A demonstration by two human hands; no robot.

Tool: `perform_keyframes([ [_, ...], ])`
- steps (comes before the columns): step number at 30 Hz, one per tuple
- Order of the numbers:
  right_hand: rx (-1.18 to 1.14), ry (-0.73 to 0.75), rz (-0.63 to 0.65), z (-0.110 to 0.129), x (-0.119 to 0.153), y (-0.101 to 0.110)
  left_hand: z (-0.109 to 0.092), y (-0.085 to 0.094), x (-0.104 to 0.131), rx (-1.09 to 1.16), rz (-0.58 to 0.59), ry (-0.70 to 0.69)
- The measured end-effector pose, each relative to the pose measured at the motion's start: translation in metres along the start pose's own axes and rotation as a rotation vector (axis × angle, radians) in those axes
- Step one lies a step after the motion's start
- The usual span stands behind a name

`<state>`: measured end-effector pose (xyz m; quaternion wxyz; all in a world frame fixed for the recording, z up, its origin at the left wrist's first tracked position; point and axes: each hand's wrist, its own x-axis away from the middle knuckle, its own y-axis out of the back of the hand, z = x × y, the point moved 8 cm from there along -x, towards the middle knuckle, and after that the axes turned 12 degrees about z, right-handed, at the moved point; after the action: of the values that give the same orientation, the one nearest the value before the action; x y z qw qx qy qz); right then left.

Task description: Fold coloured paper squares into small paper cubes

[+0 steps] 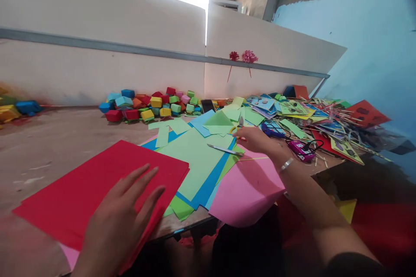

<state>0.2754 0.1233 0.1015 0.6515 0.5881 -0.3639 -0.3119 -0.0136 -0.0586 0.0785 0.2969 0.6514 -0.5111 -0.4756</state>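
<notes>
My left hand [118,214] rests flat on a stack of red paper sheets [74,186], fingers apart and gripping nothing. The stack lies at an angle on the left part of the table, over its front edge. Reaching across to the middle, my right hand [255,139] has its fingers closed around small yellow-handled scissors [241,121]; part of the handle is hidden. Below that hand is a pink sheet [248,188] hanging over the table edge. A slim craft knife or pen-like tool [224,149] lies on pale green paper [191,160], with blue sheets underneath.
Small coloured paper boxes [156,102] are heaped along the back wall. On the right lie a pile of cards and sticks [312,112] and a purple device with a cable [302,150]. Two paper flowers [249,56] are fixed at the wall rail.
</notes>
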Motion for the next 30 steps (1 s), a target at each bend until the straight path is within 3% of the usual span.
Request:
perform_keyframes([
  [2, -0.216, -0.043, -0.107, -0.017, -0.044, 0.013, -0.029, 0.023, -0.030, 0.022, -0.060, -0.015],
  [5, -0.306, -0.111, -0.194, -0.043, -0.099, 0.018, -0.056, 0.031, -0.074, 0.003, 0.079, -0.112],
  [8, -0.427, -0.150, -0.270, -0.068, -0.134, 0.011, -0.051, 0.016, -0.096, -0.097, 0.281, -0.153],
  [12, -0.609, -0.124, -0.326, -0.086, -0.161, -0.009, -0.023, -0.014, -0.087, -0.096, 0.465, -0.145],
  [17, -0.848, -0.054, -0.444, -0.091, -0.173, -0.021, -0.003, -0.034, -0.064, -0.003, 0.507, -0.153],
  [21, -1.083, 0.002, -0.655, -0.095, -0.165, -0.012, 0.004, -0.029, -0.068, -0.050, 0.485, -0.124],
  [26, -1.339, 0.040, -0.882, -0.104, -0.154, -0.006, -0.016, -0.014, -0.084, -0.045, 0.424, -0.234],
  [30, -1.522, 0.034, -1.013, -0.124, -0.151, -0.005, -0.028, -0.012, -0.093, -0.056, 0.433, -0.266],
])
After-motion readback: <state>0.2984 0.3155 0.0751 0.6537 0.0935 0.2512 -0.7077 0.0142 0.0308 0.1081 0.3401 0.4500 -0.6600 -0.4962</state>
